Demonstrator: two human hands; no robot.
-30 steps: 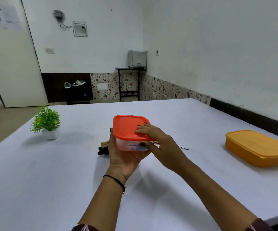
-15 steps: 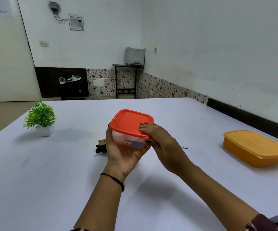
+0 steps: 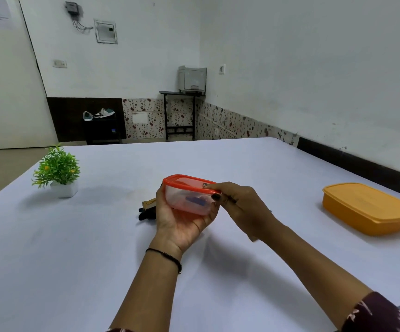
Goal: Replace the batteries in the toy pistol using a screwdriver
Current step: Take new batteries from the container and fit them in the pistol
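My left hand [image 3: 177, 221] cups a small clear plastic box [image 3: 184, 200] from below, lifted above the white table [image 3: 74, 259]. The box has a red lid [image 3: 184, 182], and something blue lies inside. My right hand [image 3: 242, 209] pinches the lid's right edge, fingers on top and thumb under the rim. The box tilts with its side toward me. Behind my left hand the black and yellow toy pistol [image 3: 147, 208] lies on the table, mostly hidden. I cannot make out a screwdriver; only a thin dark tip shows past my right hand.
A yellow lidded container [image 3: 366, 208] sits at the table's right edge. A small green plant in a white pot [image 3: 58, 172] stands at the left. Beyond the table are a door, a dark cabinet and a printer on a stand.
The box has tipped so its clear side faces me and the lid looks thinner. My right hand has shifted to the lid's right edge. The camera has panned slightly.
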